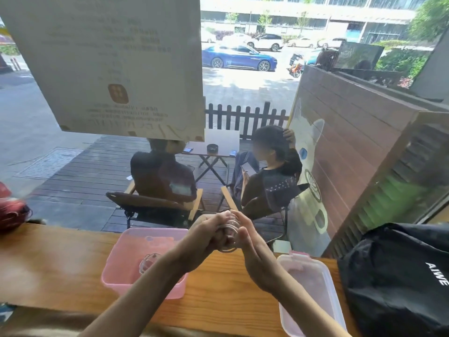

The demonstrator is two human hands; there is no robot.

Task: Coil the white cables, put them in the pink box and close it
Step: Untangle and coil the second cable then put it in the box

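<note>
Both my hands are raised together above the wooden counter [60,266], just right of the pink box. My left hand [206,235] and my right hand [245,239] pinch a small coil of white cable [230,227] between their fingers. The open pink box [116,261] stands on the counter below and to the left. A coiled white cable [148,262] lies inside it. The box's clear lid [308,288] with pink clips lies flat on the counter to the right, under my right forearm.
A black bag [398,276] sits at the counter's right end. A red object [12,210] rests at the far left edge. A window stands right behind the counter, with a paper notice [109,64] stuck on it; two people sit outside.
</note>
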